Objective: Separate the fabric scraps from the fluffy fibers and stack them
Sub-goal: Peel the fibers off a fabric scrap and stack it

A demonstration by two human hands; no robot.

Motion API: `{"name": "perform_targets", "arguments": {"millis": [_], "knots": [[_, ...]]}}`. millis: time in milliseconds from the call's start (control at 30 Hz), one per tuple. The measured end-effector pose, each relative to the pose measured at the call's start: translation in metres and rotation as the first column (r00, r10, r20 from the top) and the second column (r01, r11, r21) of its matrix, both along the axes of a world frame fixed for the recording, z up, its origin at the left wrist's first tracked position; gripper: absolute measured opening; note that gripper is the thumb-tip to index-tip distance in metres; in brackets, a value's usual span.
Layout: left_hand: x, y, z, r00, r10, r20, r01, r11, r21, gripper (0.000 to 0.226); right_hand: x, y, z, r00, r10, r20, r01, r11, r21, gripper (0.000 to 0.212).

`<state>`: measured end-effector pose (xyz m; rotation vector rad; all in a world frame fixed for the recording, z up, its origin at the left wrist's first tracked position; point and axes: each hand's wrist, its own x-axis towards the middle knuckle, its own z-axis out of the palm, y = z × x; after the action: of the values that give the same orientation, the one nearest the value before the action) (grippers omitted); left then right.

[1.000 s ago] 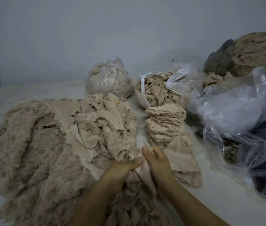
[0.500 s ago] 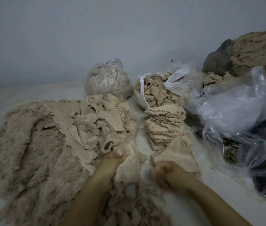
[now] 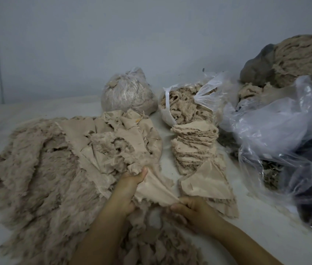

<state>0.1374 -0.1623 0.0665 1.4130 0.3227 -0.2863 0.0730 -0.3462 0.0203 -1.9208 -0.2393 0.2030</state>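
Between the two hands, a beige fabric scrap (image 3: 154, 190) is stretched: its upper edge is gripped by the left hand (image 3: 130, 188), its lower corner pinched by the right hand (image 3: 191, 207). Just to the right, a tall stack of scraps (image 3: 195, 146) is already built, while the fluffy pile (image 3: 42, 169) is judged largely unsorted.

Matt beige cloth scrap (image 3: 152, 190), fluffy fibers (image 3: 42, 169), glossy plastic bag (image 3: 270, 129).
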Motion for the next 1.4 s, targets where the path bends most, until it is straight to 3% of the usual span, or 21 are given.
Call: {"name": "perform_targets", "arguments": {"millis": [133,300,400,433,467,533,600,733,800,867,933,1033,1133,1300,1367,1400], "knots": [[0.0,-0.005,-0.003,0.996,0.049,-0.073,-0.05,0.999,-0.018,0.021,-0.006,-0.006,-0.003,0.996,0.035,0.081,-0.022,0.988,-0.154,0.042],[0.01,0.001,0.003,0.999,0.031,0.011,-0.03,0.997,-0.073,0.019,-0.018,-0.02,-0.011,0.987,0.149,0.063,-0.124,0.947,-0.297,0.035],[0.002,-0.007,0.005,0.992,-0.123,-0.003,0.122,0.99,-0.066,0.03,-0.013,-0.014,-0.002,0.959,0.101,0.266,0.003,0.932,-0.361,0.026],[-0.001,-0.011,0.003,0.985,-0.171,-0.007,0.169,0.983,-0.076,0.033,-0.009,-0.01,0.001,0.954,0.02,0.299,0.077,0.948,-0.309,0.018],[-0.003,-0.014,0.001,0.979,-0.205,-0.007,0.204,0.976,-0.075,0.032,-0.006,-0.006,0.005,0.956,-0.095,0.276,0.154,0.967,-0.202,0.025],[-0.007,-0.02,-0.002,0.968,-0.25,-0.007,0.25,0.968,-0.026,0.024,0.003,0.006,0.01,0.957,-0.276,0.084,0.271,0.96,0.067,0.039],[-0.013,-0.024,-0.003,0.965,-0.261,0.013,0.261,0.965,0.02,0.015,0.012,0.019,0.011,0.94,-0.34,-0.006,0.332,0.913,0.236,0.021],[-0.016,-0.022,-0.01,0.973,-0.181,0.144,0.172,0.983,0.069,0.017,0.021,0.029,0.011,0.791,-0.612,0.023,0.554,0.732,0.397,0.032],[-0.015,-0.015,-0.009,0.987,-0.117,0.115,0.116,0.993,0.009,0.013,0.023,0.022,0.012,0.712,-0.702,0.013,0.635,0.652,0.413,0.038],[-0.01,-0.006,-0.012,0.991,-0.099,0.087,0.1,0.995,-0.014,0.023,0.025,0.014,0.014,0.682,-0.732,0.014,0.668,0.63,0.397,0.04],[-0.01,-0.002,-0.011,0.987,-0.145,0.066,0.145,0.989,0.005,0.045,0.025,0.013,0.016,0.709,-0.705,0.035,0.652,0.673,0.348,0.04],[-0.012,-0.009,-0.01,0.969,-0.249,0.012,0.248,0.961,-0.124,0.075,0.027,0.021,0.022,0.758,-0.651,0.041,0.598,0.718,0.357,0.039],[-0.011,-0.011,-0.01,0.948,-0.319,0.025,0.315,0.919,-0.236,0.063,0.039,0.006,0.033,0.697,-0.717,0.02,0.663,0.655,0.363,0.032],[-0.005,-0.007,-0.016,0.973,-0.224,-0.049,0.197,0.927,-0.319,0.049,0.046,-0.045,0.033,0.593,-0.752,0.289,0.792,0.609,-0.04,0.025],[-0.007,-0.012,-0.018,0.972,-0.232,-0.043,0.209,0.929,-0.304,0.035,0.039,-0.035,0.03,0.624,-0.688,0.371,0.752,0.658,-0.045,0.018],[-0.008,-0.015,-0.017,0.971,-0.234,-0.038,0.214,0.934,-0.286,0.029,0.034,-0.023,0.028,0.697,-0.632,0.339,0.676,0.736,-0.019,0.019]]}}
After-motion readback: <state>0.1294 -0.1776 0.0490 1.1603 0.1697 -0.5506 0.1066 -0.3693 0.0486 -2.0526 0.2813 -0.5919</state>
